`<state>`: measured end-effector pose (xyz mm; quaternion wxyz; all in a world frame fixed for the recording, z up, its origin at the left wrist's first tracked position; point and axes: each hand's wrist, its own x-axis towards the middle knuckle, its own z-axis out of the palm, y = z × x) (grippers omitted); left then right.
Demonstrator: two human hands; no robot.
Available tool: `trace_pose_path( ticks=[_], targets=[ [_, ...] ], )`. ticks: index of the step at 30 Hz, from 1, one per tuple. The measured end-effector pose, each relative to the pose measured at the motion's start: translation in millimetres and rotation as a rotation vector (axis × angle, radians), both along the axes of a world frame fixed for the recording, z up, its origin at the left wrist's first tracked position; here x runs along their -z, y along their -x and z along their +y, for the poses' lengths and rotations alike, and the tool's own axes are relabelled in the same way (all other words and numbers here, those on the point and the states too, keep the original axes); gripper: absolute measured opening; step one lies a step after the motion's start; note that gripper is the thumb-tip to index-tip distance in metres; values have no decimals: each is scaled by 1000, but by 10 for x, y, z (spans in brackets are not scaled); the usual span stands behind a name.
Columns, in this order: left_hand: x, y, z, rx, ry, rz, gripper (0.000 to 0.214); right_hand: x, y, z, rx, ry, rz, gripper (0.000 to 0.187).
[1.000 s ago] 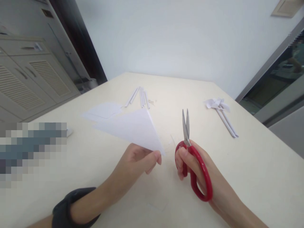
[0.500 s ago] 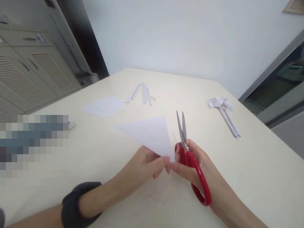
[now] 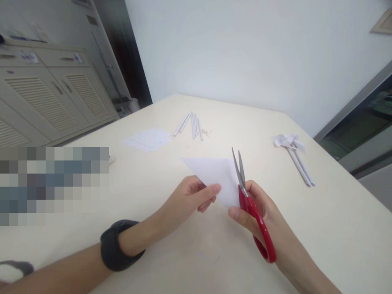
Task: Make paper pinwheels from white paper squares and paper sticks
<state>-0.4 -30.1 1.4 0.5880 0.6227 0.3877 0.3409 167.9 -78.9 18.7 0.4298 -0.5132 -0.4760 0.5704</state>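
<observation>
Between my hands is a white sheet of paper (image 3: pixel 214 171) folded into a triangle, raised above the table. My left hand (image 3: pixel 199 194) pinches its lower left edge, thumb on top and fingers beneath. My right hand (image 3: pixel 260 208) has red-handled scissors (image 3: pixel 255 212) hooked in it, their blades slightly apart and pointing away from me. The right thumb lies by the paper's lower corner, close to the red handle. The scissor blades pass beside the paper's right edge; whether they touch it I cannot tell.
White paper sheets (image 3: pixel 148 139) lie at the left of the table (image 3: pixel 306 245). Several rolled paper sticks (image 3: pixel 194 124) and small thin bits (image 3: pixel 206 132) lie at the back. To the right rest paper pinwheels (image 3: pixel 289 141) with rolled handles. A wall (image 3: pixel 239 53) rises behind the table.
My left hand has shifted from the paper's lower corner up along its edge. The paper has turned and moved right, towards the scissors. The camera view has shifted slightly.
</observation>
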Motion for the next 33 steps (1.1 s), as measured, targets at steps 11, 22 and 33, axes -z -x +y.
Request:
trace_pose_path(
  ticks=[11, 22, 33],
  targets=[
    [-112, 123, 123, -156, 36, -169, 39, -58, -37, 18, -28, 111, 86, 29],
    [-199, 193, 171, -296, -145, -84, 35, -94, -102, 10, 27, 28, -3, 23],
    [-144, 280, 284, -321, 44, -390, 30, -21, -115, 15, 63, -54, 99, 25]
  ],
)
